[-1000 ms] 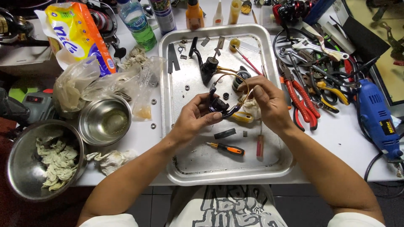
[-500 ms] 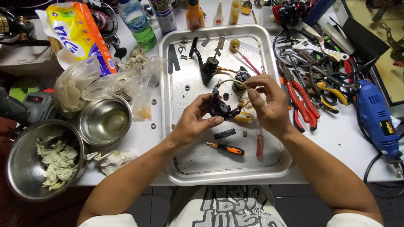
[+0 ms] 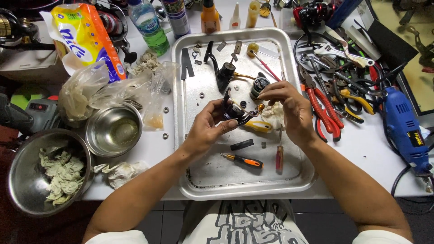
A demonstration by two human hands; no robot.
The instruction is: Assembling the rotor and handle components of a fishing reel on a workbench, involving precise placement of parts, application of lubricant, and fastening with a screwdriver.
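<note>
Reel body (image 3: 235,110), black with a gold crank stub, is held above the middle of the tray (image 3: 181,90). Left hand (image 3: 208,129) grasps it from below and the left, thumb along its near side. Right hand (image 3: 289,108) is curled over the right end of the reel body, fingertips pinched at the gold part; what they pinch is too small to tell.

The tray is shallow, rectangular, dull scratched metal with rounded corners. On its floor lie a small orange-handled screwdriver (image 3: 242,160), a red-handled screwdriver (image 3: 280,156), a short black cylinder (image 3: 242,144), a yellow-handled tool (image 3: 257,125), a crumpled white cloth (image 3: 273,115) just under the right hand, and a black handle arm (image 3: 217,68) near the far end, with loose washers scattered about.

Left of the tray stand two round steel bowls: the smaller bowl (image 3: 113,131) polished, the larger bowl (image 3: 18,176) holding wadded tissue (image 3: 56,174). Red-handled pliers (image 3: 323,108) and a blue rotary tool (image 3: 404,129) lie to the right.
</note>
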